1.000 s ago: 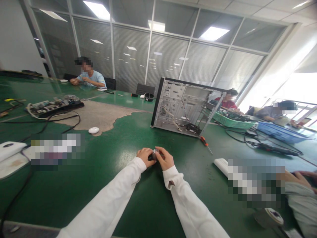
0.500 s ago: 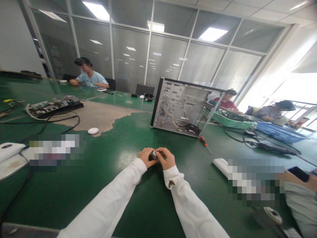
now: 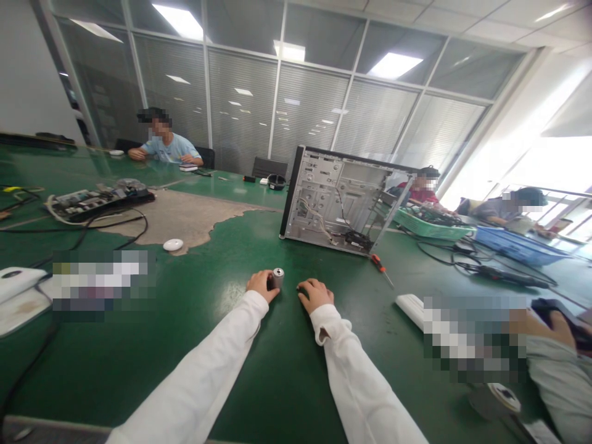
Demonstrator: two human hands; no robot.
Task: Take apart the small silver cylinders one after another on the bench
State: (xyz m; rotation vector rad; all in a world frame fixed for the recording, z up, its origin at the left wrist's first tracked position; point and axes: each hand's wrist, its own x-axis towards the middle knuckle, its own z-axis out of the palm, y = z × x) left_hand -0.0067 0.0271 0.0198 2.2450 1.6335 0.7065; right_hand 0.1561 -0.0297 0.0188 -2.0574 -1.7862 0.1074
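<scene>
A small grey metal cylinder (image 3: 278, 278) with a pale top and a dark hole in its middle stands upright on the green table. My left hand (image 3: 263, 285) is closed around its left side, with the thumb on the near side. To the right of it, apart from the cylinder, my right hand (image 3: 317, 294) rests low over the table, palm down, fingers bent and spaced. A tiny dark spot shows at its fingertips, too small to make out.
An open computer case (image 3: 340, 200) stands ahead, with an orange-handled screwdriver (image 3: 380, 265) beside it. Baskets (image 3: 430, 223) of cables are at right. A white round lid (image 3: 173, 245) lies left. Another person's hand (image 3: 562, 330) is at the right edge; others sit around the table.
Both hands were together at the cylinder. My right hand has let go and moved right; my left hand has shifted slightly left with the cylinder, whose top now shows.
</scene>
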